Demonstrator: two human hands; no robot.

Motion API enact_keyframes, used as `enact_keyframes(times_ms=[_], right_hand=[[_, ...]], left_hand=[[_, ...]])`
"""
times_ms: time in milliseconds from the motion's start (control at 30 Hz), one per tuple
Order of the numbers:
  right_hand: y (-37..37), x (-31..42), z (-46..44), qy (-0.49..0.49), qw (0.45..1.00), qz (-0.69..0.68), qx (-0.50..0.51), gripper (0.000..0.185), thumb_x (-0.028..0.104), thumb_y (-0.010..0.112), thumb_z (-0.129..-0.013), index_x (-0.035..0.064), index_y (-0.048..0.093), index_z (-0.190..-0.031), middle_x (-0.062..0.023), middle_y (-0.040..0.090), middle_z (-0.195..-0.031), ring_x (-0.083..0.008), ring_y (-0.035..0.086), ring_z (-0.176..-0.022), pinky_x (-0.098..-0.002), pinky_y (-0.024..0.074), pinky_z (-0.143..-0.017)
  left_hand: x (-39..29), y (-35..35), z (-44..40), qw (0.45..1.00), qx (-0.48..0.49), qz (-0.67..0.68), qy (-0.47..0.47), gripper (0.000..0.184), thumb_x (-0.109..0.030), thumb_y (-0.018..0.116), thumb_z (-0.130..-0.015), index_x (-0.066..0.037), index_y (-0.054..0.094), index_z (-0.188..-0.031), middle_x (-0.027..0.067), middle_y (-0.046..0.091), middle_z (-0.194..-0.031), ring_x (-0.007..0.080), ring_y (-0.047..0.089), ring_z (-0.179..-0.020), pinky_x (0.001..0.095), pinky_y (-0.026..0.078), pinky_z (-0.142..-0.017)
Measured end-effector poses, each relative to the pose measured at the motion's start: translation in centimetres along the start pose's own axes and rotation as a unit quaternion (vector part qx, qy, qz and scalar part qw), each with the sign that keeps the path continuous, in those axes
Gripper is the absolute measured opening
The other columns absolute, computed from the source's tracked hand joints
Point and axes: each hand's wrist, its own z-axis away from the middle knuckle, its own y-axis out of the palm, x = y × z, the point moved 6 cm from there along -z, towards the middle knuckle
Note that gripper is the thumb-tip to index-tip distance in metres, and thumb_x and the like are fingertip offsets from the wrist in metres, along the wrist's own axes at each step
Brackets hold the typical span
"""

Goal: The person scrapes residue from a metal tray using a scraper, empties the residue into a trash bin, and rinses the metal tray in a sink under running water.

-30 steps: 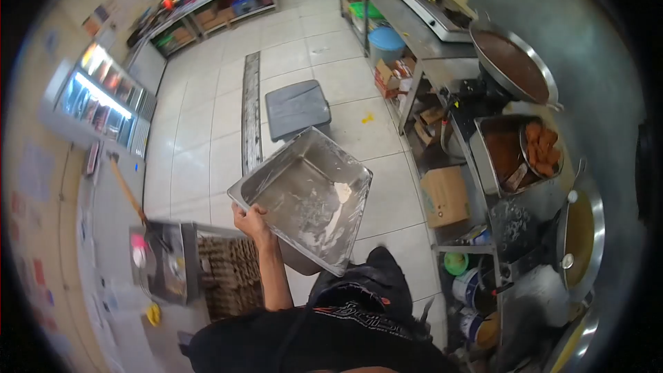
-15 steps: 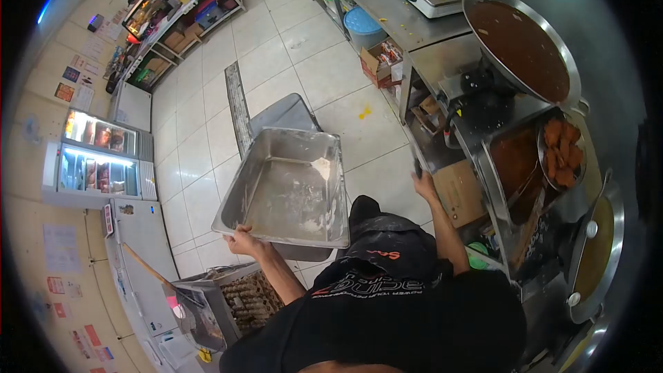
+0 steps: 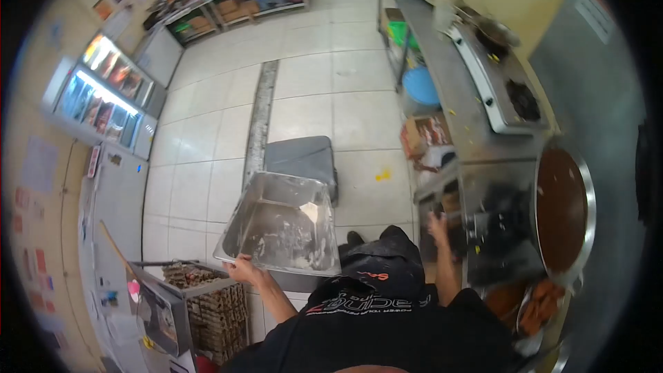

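Observation:
A deep steel pan (image 3: pixel 283 228), smeared with white residue, hangs tilted over the floor. My left hand (image 3: pixel 243 271) is closed round its lower left corner. Behind the pan stands a grey lidded bin (image 3: pixel 300 157). My right hand (image 3: pixel 437 226) is off the pan, beside the steel counter's edge. Its fingers are blurred, and whether they hold something is not clear. On the right, a wide wok (image 3: pixel 563 211) contains reddish-brown liquid. Fried pieces (image 3: pixel 542 307) lie in a bowl below it.
A gas stove (image 3: pixel 497 90) stands on the right counter (image 3: pixel 442 62). Beneath are a blue-lidded bucket (image 3: pixel 421 88) and a cardboard box (image 3: pixel 418 137). Stacked egg trays (image 3: pixel 217 321) and a metal bin (image 3: pixel 162 314) are at lower left. A lit display fridge (image 3: pixel 100 103) stands farther left.
My right hand has come into view on the right. The pan has turned and moved lower in view, still in my left hand. The view has shifted, with more of the stove showing.

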Motion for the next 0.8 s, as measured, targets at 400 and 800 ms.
enact_keyframes(times_ms=[400,800], right_hand=[[-0.3,20.6,-28.7,-0.069,0.973,0.189,-0.116,0.043,0.026,0.054,-0.080,-0.0034,0.044,-0.111,-0.0111,0.054,-0.064,-0.0211,0.055,-0.051,-0.0342,0.0440,-0.043],[0.9,32.2,-41.1,-0.154,0.841,0.453,-0.253,0.062,0.019,0.054,-0.075,-0.0073,0.026,-0.124,-0.0261,0.049,-0.107,-0.0392,0.053,-0.094,-0.0455,0.0433,-0.080]], left_hand=[[-1.6,5.6,3.8,0.985,-0.162,-0.014,0.061,0.029,0.006,0.043,-0.053,0.005,0.057,-0.078,0.0074,0.057,-0.077,0.0188,0.048,-0.058,0.0306,0.040,-0.053],[4.2,9.0,7.1,0.959,-0.277,0.002,0.066,0.022,0.009,0.039,-0.063,0.008,0.055,-0.078,0.0096,0.054,-0.098,0.0132,0.047,-0.055,0.0219,0.030,-0.036]])
